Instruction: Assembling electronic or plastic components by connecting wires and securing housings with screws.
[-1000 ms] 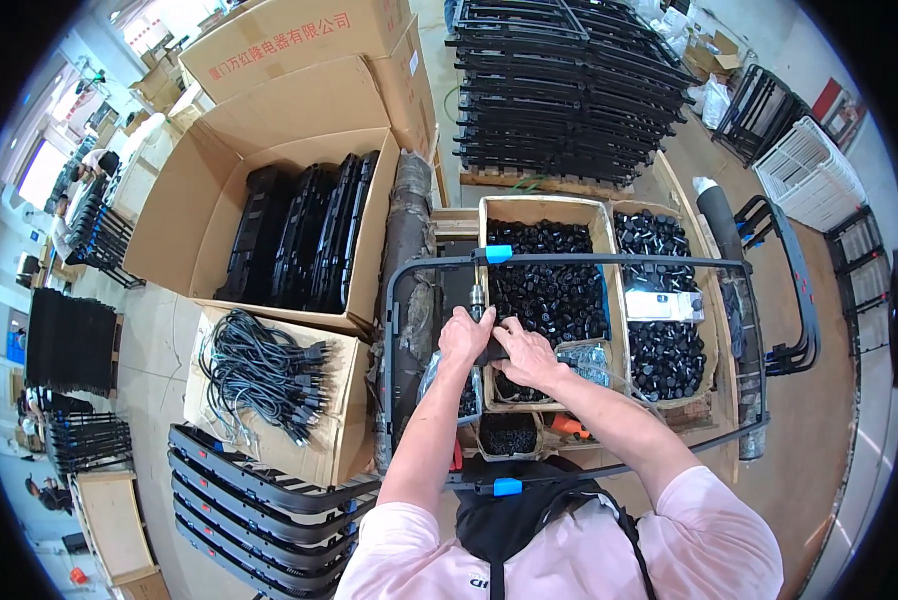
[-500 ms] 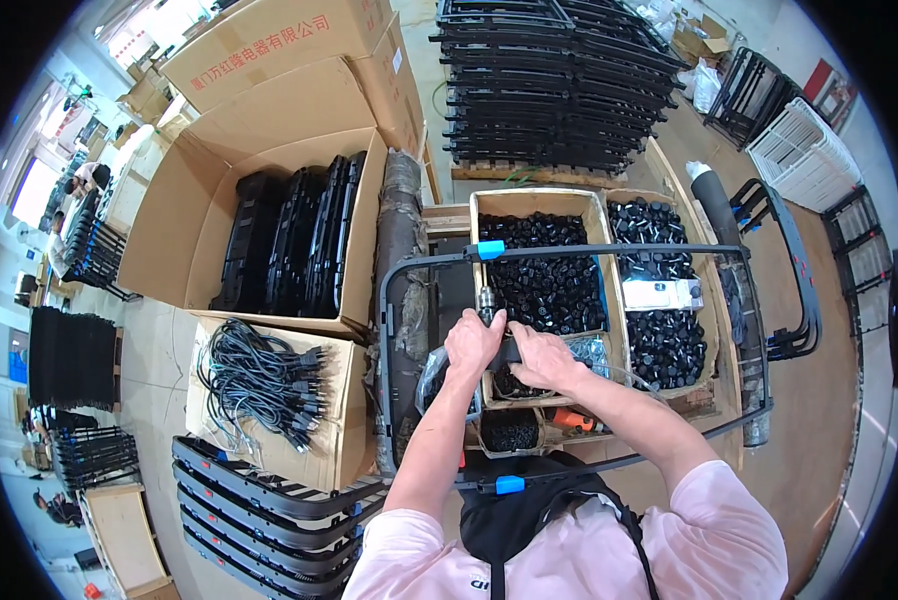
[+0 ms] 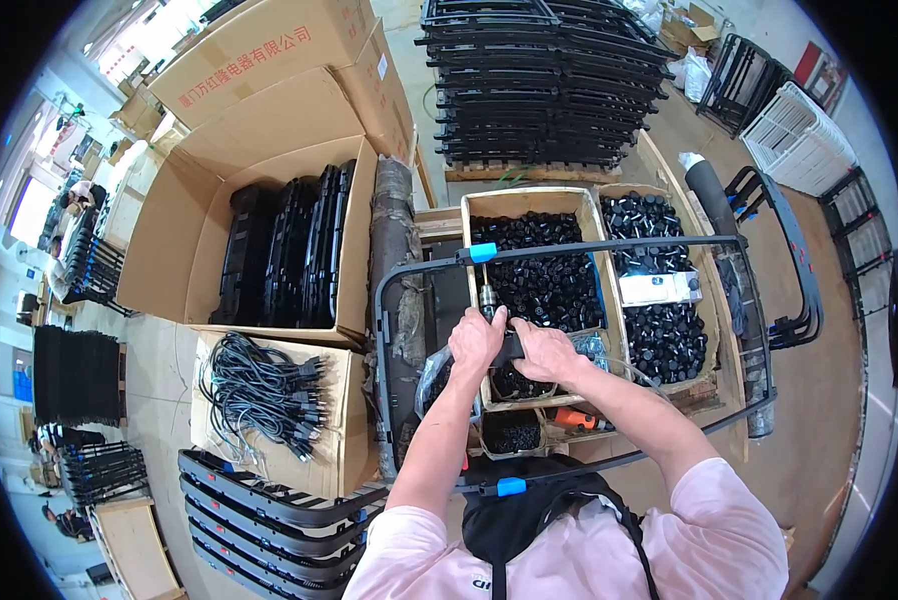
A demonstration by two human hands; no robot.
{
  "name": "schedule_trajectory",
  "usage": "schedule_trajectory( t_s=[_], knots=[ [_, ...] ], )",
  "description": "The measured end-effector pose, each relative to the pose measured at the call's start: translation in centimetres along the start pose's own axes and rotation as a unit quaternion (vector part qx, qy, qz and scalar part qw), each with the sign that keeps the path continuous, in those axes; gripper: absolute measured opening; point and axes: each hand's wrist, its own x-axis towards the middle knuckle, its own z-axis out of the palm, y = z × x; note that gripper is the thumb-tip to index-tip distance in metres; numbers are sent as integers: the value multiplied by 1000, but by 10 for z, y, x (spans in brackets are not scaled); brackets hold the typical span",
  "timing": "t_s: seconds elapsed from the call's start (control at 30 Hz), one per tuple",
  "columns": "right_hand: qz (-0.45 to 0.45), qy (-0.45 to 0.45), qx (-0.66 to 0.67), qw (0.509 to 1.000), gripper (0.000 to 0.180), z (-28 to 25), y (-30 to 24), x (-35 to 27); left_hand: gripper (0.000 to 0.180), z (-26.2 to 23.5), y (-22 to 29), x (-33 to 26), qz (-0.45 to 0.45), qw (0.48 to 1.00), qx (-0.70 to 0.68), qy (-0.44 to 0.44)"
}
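Observation:
A power drill (image 3: 488, 297) is gripped between both my hands, its metal chuck and long bit pointing away from me. My left hand (image 3: 476, 341) wraps round the drill's body behind the chuck; my right hand (image 3: 546, 354) closes on its right side. Much of the body is hidden beneath my fingers. The bit reaches the far rail of a black rectangular frame (image 3: 609, 245), beside the blue clip (image 3: 483, 252) on that rail. Whether the tip touches a screw is too small to tell. Another blue clip (image 3: 510, 487) sits on the near rail, close to my apron.
Wooden bins of black knobs (image 3: 544, 285) lie under the frame, with a small box of dark screws (image 3: 512, 432) and an orange tool (image 3: 576, 418) nearer me. At left are a carton of black panels (image 3: 367, 250) and coiled black cables (image 3: 269, 390). Stacked black frames (image 3: 544, 90) stand beyond.
The view has shifted slightly. Both hands keep their hold on the drill, and its bit stays at the far rail next to the blue clip.

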Motion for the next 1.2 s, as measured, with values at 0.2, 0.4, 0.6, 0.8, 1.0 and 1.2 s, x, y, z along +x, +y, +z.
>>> schedule_trajectory(
  t_s=[0.2, 0.4, 0.6, 0.8, 1.0, 1.2],
  knots=[
    [-5, 1, -1, 1000, 67, -2, -1, 2, 67, 2, 0, 4, -5, 1000, 12, -1],
    [-19, 21, -8, 1000, 69, 1, 10, 6, 70, 2, 4, 10, -18, 1000, -4, -9],
    [-22, 19, 12, 1000, 74, 1, 15, 9, 70, -2, 5, 10, -37, 999, -20, -28],
    [-22, 29, 31, 999, 81, 7, 21, 15, 68, -6, 8, 17, -29, 999, -5, -37],
    [-12, 33, 32, 999, 83, 5, 21, 19, 72, -11, 12, 22, -35, 998, -3, -59],
    [-1, 45, 60, 997, 78, 3, 21, 23, 74, -15, 15, 28, -44, 997, -4, -71]
  ],
)
